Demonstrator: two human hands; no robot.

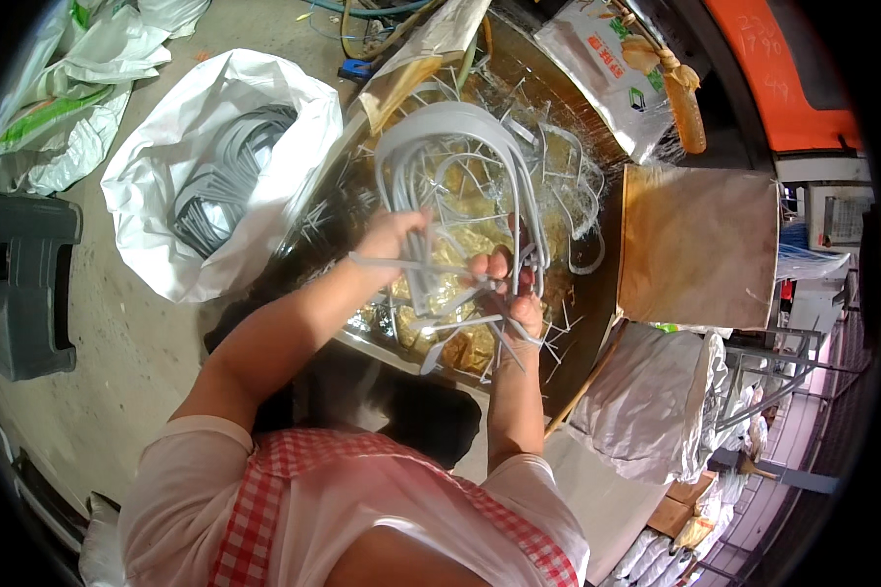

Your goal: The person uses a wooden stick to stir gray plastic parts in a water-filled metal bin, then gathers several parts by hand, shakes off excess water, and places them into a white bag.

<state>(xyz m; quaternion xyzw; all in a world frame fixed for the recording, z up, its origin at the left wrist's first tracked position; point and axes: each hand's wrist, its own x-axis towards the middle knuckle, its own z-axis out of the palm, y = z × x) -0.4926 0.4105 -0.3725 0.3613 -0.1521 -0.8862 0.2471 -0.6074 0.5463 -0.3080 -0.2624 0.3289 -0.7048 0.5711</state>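
Note:
A bundle of grey plastic strips arches up in a loop between my hands, over a wide bin. My right hand has its fingers curled round the right end of the bundle. At the other side, my left hand is closed at the left end of the loop; its fingertips are partly hidden. Thin branching offcuts hang around my right wrist. More loose strips and small scraps lie in the bin over a shiny yellowish surface.
To the left stands an open white sack holding grey strips. A dark plastic stool is at the far left, near white and green sacks. A brown board and a pale sack border the bin's right side.

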